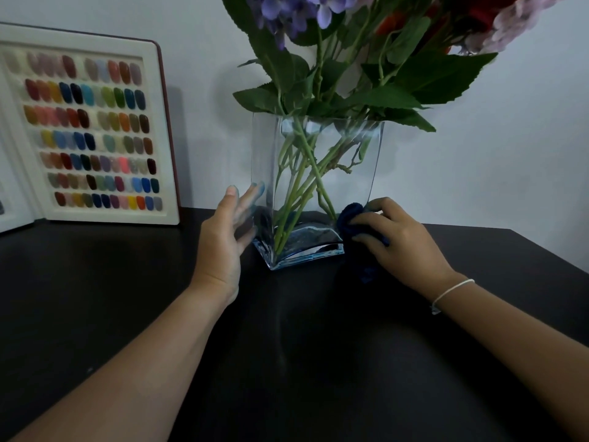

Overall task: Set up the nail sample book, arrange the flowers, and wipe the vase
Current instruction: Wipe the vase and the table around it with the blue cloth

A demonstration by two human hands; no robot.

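- Vase (318, 173): clear, square-sided glass, upright near the far edge of the dark table (95, 298), between both hands; its long axis is vertical.
- Right hand (404, 237): fingers curled around a dark blue cloth (350, 218), pressed to the vase's lower right corner; the unwiped glass rises above and to the left of it.
- Left hand (223, 231): open, fingers spread, flat on the vase's left wall, gripping nothing.
- Flowers (334, 74): stems cross inside the vase; blooms are cut off at the top.
- Nail sample book (92, 129): stands open at far left, its left page cropped.
- Hidden: the vase's far faces; part of the cloth merges into the table.
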